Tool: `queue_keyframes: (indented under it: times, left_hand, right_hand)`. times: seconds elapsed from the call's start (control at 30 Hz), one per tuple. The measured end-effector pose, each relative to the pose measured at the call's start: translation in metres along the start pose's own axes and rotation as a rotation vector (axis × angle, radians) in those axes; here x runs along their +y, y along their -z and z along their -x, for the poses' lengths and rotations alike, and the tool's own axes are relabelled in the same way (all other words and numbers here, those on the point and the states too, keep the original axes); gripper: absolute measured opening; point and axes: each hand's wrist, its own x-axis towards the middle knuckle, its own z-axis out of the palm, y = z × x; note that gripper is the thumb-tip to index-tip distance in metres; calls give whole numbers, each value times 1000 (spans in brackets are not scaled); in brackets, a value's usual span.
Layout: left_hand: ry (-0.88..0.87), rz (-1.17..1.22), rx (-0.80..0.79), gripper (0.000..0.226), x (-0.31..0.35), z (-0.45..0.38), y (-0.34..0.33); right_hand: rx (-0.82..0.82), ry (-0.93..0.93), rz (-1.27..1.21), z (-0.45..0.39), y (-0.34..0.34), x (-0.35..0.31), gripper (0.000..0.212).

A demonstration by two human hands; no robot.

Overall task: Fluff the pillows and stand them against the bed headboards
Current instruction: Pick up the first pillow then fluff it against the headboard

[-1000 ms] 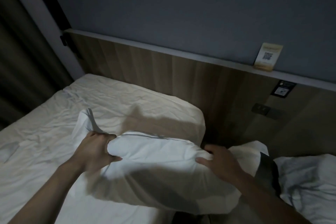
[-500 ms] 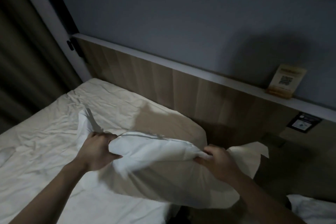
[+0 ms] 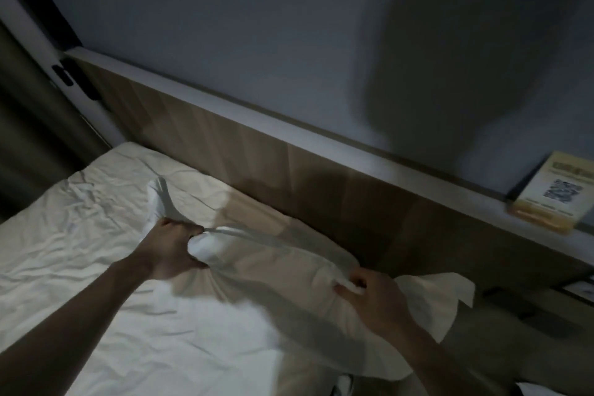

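A white pillow (image 3: 273, 280) stretches across the middle of the view, held just above the bed. My left hand (image 3: 172, 249) clenches its left end, and a loose flap of the case sticks up behind that hand. My right hand (image 3: 369, 294) pinches the top edge near the right end, where more loose case fans out. Behind it a second white pillow (image 3: 193, 190) lies flat on the mattress by the wooden headboard (image 3: 289, 177). The room is dim and the picture blurred.
A wrinkled white sheet (image 3: 64, 251) covers the bed at left. A card with a QR code (image 3: 549, 196) stands on the headboard's ledge (image 3: 225, 103) at right. A dark curtain (image 3: 29, 125) hangs at far left. Wall sockets (image 3: 533, 315) sit low at right.
Both hands have kept their grip and pulled the pillow tighter between them. The view has tilted up and left, so the other bed's pillow at right has left the frame.
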Motion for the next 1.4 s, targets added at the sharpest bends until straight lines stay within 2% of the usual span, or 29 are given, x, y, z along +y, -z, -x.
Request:
queue_keyframes:
  times: [0.1, 0.23, 0.33, 0.4, 0.43, 0.63, 0.73, 0.83, 0.93, 1.03, 1.17, 1.23, 1.3, 1.4]
  left_hand:
    - [-30, -20, -31, 72, -13, -46, 1]
    - [-23, -6, -69, 77, -28, -100, 6]
    - [24, 9, -168, 59, -33, -143, 9]
    - [30, -2, -207, 40, -32, -172, 3]
    - [24, -6, -199, 38, -31, -186, -3]
    - [-55, -85, -47, 40, -25, -252, -82]
    - [-10, -29, 147, 44, -21, -272, -123]
    - [-93, -22, 355, 60, -14, -285, -164]
    - [-158, -5, 577, 48, -11, -286, -202]
    - [-140, 39, 686, 32, -19, -287, -225]
    - [-242, 54, 674, 30, -33, -286, -225]
    - [-296, 62, 677, 29, -42, -280, -209]
    - [-330, 133, 733, 27, -54, -268, -181]
    - [-315, 226, 840, 22, -60, -257, -140]
  right_hand:
    - [15, -10, -17, -33, -2, -2, 44]
    - [13, -20, -36, -75, -1, -4, 34]
    - [-2, -32, -74, -108, -4, 2, 27]
    - [44, -19, -72, -127, -9, 11, 23]
    - [77, -18, -65, -136, -13, 17, 26]
    - [217, -55, -46, -184, -50, 69, 44]
    - [342, -42, -43, -211, -67, 90, 46]
    - [440, -63, -26, -224, -83, 112, 46]
    - [514, -56, -55, -224, -103, 130, 40]
    - [586, 4, -39, -218, -119, 130, 34]
    - [623, -6, 81, -215, -124, 116, 43]
    - [628, -9, 88, -209, -123, 103, 33]
    - [694, 20, 100, -201, -119, 80, 23]
    - [833, 99, 168, -189, -102, 42, 27]
